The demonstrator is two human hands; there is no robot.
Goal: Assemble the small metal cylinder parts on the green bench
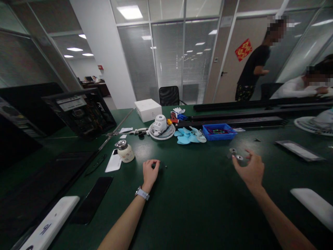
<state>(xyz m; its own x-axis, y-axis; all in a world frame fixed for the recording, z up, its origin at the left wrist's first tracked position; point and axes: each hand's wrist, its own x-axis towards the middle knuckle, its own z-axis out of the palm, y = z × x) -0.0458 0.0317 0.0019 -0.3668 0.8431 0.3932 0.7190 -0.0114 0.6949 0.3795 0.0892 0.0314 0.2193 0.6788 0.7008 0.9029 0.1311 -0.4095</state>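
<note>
My left hand (150, 172), with a watch (142, 193) on its wrist, hovers over the green table with thumb and fingertips closed together. Whatever may be between those fingertips is too small to make out. Just right of it lies a tiny dark piece (166, 166). On the right, my right hand (250, 171) has its thumb and forefinger apart around a small round metal-topped piece (239, 158). Whether the fingers touch it cannot be seen. A similar round piece (232, 150) stands just behind it.
Beyond the hands are light-blue fan blades (188, 135), a white fan part (160, 126), a blue tray (219, 132) and a white box (148, 110). At left are a cream jar (125, 151), a black phone-like slab (94, 199) and an opened device (80, 113). People are at right.
</note>
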